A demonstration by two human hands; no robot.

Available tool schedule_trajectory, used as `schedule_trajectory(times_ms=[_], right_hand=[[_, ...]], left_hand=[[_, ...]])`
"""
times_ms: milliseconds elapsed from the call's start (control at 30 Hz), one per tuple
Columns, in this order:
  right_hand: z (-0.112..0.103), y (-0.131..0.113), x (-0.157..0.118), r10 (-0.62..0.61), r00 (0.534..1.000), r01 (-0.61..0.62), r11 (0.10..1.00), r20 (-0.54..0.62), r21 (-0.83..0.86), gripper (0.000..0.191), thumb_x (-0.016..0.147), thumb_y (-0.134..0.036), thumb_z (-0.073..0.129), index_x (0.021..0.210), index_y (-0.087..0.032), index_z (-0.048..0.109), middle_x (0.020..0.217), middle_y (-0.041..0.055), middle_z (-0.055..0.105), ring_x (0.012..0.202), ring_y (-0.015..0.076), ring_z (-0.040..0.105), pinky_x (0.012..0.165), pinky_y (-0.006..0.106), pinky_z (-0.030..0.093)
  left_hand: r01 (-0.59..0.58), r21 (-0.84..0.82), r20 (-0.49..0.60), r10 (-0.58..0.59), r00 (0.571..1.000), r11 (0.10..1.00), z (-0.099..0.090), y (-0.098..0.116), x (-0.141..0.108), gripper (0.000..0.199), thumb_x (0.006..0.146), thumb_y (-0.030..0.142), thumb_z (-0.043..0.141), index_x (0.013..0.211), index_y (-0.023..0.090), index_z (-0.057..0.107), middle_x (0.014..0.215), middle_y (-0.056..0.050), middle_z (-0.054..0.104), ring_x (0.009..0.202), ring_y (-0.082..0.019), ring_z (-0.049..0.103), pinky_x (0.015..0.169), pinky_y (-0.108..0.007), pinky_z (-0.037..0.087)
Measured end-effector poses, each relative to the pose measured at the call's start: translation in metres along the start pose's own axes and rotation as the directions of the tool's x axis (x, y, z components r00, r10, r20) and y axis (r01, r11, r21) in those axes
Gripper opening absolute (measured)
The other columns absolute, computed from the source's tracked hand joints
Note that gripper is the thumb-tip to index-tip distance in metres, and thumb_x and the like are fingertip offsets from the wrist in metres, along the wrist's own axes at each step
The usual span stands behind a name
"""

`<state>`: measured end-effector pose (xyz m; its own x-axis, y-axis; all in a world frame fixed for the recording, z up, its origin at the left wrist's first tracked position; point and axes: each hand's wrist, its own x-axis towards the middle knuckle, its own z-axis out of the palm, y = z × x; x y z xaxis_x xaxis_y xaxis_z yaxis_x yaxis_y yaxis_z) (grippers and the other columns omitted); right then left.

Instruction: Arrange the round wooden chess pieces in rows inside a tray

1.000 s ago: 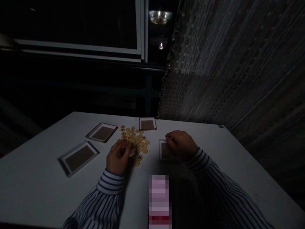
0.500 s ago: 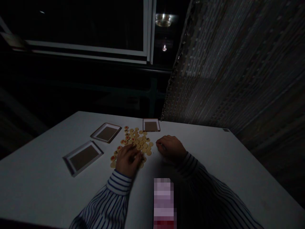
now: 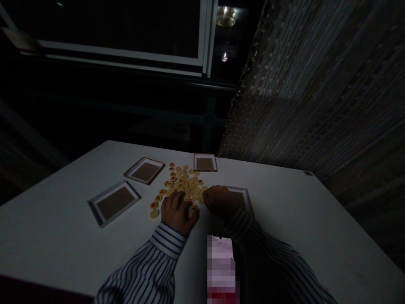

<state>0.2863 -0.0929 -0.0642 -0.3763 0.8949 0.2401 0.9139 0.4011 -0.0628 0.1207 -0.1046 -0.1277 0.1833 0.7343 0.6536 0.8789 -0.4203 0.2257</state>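
Note:
A loose heap of round Chinese chess pieces [image 3: 190, 186] lies on the white table, some overlapping. Several on the left side show red or dark characters; many others look plain. My left hand [image 3: 177, 211] rests over the near edge of the heap, its fingers bent but apart, with pieces under and around the fingertips. At the heap's right side is my right hand [image 3: 220, 201], its fingers curled in close to the outermost pieces; whatever they may hold is hidden. Behind that hand, a shallow tray [image 3: 247, 199] is partly covered by it.
Two shallow brown-bottomed trays, a near one [image 3: 115, 203] and a farther one [image 3: 145, 170], lie left of the heap. Another tray [image 3: 205, 163] sits by the far edge. A phone [image 3: 221, 261] is close to me. A strand curtain [image 3: 284, 105] hangs beyond the table.
My right hand has come in to the heap's right edge, and a tray now shows behind it. My left hand has shifted slightly, its fingers more spread. The view has tilted a little.

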Motion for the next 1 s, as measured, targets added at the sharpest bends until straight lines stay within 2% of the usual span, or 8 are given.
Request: schedule_trajectory(times_ms=[167, 333, 700, 1000], right_hand=[[0.005, 0.0, -0.003, -0.04, 0.998, 0.039, 0.999, -0.044, -0.035, 0.022, 0.082, -0.025, 0.038, 0.081, -0.018, 0.059, 0.078, 0.0046, 0.06, 0.076, 0.0153, 0.05, 0.067, 0.028, 0.028], [0.008, 0.0, -0.004, -0.05, 0.996, 0.049, 0.999, -0.071, -0.022, 0.021, 0.081, -0.024, 0.039, 0.08, -0.017, 0.059, 0.076, 0.0051, 0.059, 0.075, 0.0153, 0.049, 0.066, 0.028, 0.027], [-0.003, -0.01, -0.006, -0.042, 0.999, 0.045, 0.996, 0.032, -0.074, 0.02, 0.082, -0.022, 0.038, 0.076, -0.017, 0.057, 0.078, 0.0055, 0.058, 0.075, 0.0163, 0.049, 0.065, 0.03, 0.027], [0.005, -0.007, -0.007, -0.072, 0.997, 0.072, 0.996, 0.001, -0.05, 0.021, 0.083, -0.022, 0.036, 0.075, -0.017, 0.055, 0.077, 0.0055, 0.057, 0.074, 0.016, 0.048, 0.066, 0.029, 0.028]], left_hand=[[0.035, 0.035, -0.036, -0.034, 0.999, 0.999, 0.004, 0.006, -0.002, 0.026, 0.06, 0.042, 0.057, 0.074, 0.021, 0.063, 0.104, -0.01, 0.055, 0.105, -0.031, 0.042, 0.091, -0.049, 0.025], [0.051, 0.049, -0.014, -0.05, 0.999, 0.997, 0.006, 0.007, -0.003, 0.027, 0.057, 0.043, 0.059, 0.073, 0.022, 0.063, 0.105, -0.009, 0.055, 0.106, -0.032, 0.041, 0.091, -0.05, 0.023], [0.04, 0.085, 0.016, -0.041, 0.999, 0.996, 0.007, 0.008, -0.004, 0.028, 0.058, 0.045, 0.058, 0.07, 0.02, 0.063, 0.105, -0.011, 0.055, 0.105, -0.032, 0.042, 0.091, -0.051, 0.022], [0.051, 0.094, 0.042, -0.055, 0.998, 0.994, 0.008, 0.01, -0.003, 0.027, 0.06, 0.042, 0.057, 0.07, 0.018, 0.064, 0.106, -0.013, 0.054, 0.106, -0.033, 0.041, 0.092, -0.052, 0.021]])
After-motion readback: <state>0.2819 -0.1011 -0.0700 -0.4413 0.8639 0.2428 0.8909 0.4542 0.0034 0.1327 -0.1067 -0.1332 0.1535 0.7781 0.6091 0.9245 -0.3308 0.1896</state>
